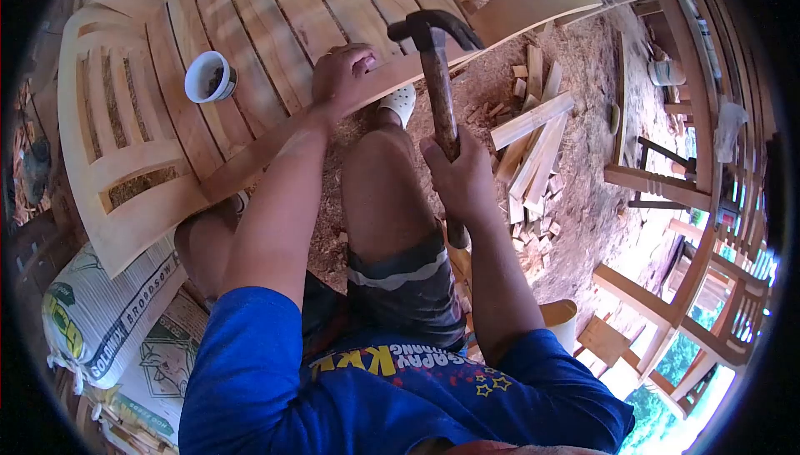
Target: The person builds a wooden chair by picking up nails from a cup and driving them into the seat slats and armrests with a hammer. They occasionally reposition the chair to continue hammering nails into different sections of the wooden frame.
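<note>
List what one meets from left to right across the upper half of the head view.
White cup, left hand, claw hammer, pile of wood offcuts, white container, plastic bag.

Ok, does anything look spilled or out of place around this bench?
Only the untidy wood scraps strewn on the ground beside the bench, lying at odd angles. The white cup on the slats looks upright, with no visible spill.
</note>
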The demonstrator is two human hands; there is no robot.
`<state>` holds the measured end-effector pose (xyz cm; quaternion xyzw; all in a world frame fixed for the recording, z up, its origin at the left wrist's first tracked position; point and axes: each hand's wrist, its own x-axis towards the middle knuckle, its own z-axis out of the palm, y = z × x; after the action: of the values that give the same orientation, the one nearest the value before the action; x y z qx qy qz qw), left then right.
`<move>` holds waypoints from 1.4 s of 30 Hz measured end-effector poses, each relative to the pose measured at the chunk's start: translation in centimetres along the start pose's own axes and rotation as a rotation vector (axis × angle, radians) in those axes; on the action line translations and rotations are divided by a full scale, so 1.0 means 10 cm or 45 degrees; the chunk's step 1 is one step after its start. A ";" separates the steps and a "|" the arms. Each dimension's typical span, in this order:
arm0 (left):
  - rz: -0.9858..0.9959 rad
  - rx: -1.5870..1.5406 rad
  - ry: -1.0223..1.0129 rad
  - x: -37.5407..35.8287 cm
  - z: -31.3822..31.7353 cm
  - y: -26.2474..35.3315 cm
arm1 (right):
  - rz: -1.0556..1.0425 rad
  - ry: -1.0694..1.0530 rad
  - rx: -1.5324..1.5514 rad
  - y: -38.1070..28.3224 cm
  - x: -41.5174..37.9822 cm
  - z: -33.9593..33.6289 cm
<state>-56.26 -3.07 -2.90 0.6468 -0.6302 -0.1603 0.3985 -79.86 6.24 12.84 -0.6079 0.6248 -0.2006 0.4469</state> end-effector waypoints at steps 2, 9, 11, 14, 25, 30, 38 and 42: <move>0.013 -0.002 0.007 -0.01 0.00 0.01 | -0.065 -0.001 -0.041 -0.21 -0.02 -0.06; 0.058 0.020 0.009 -0.01 0.00 -0.07 | -0.107 0.013 -0.039 -0.51 -0.03 -0.05; 0.067 0.029 0.042 -0.04 0.02 -0.09 | -0.177 0.028 -0.084 -0.37 0.07 0.03; 0.059 0.170 0.029 -0.03 0.03 -0.08 | -0.074 -0.015 -0.439 -0.05 0.31 0.18; 0.125 0.021 0.171 -0.17 -0.23 -0.15 | -0.514 0.170 0.282 -0.97 0.05 -0.08; -0.095 0.519 0.126 -0.77 -0.93 -0.60 | -0.122 -0.114 -0.635 -0.15 0.44 0.20; -0.190 0.670 0.038 -1.20 -1.28 -0.70 | -0.314 0.247 0.126 -1.38 0.10 -0.28; -0.157 0.590 0.040 -1.23 -1.24 -0.78 | -1.057 0.397 0.694 -1.57 0.12 -0.25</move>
<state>-43.98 11.55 -4.30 0.7607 -0.6031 -0.0253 0.2387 -72.57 1.52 26.18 -0.6289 0.3152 -0.6048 0.3733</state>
